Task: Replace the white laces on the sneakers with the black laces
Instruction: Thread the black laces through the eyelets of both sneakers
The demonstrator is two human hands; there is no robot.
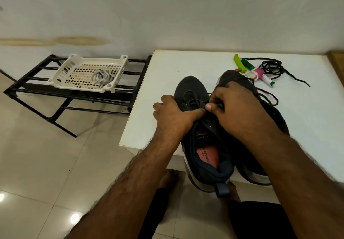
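Two dark grey sneakers lie side by side on the white table (186, 61), heels toward me. The left sneaker (191, 87) has a black lace (191, 98) threaded through its eyelets. My left hand (173, 115) holds the left side of this shoe's upper, thumb pressed at the lace. My right hand (236, 108) pinches the black lace beside that thumb and covers much of the right sneaker (277, 125). A loose black lace (271, 67) is bundled at the table's back right. White laces (101, 77) lie in a white basket (78, 67).
The basket sits on a black metal rack (33, 89) left of the table, above a tiled floor. A green clip (239, 62), a green tube and a pink-and-white bottle (260, 74) lie near the loose lace. My bare feet show under the table edge.
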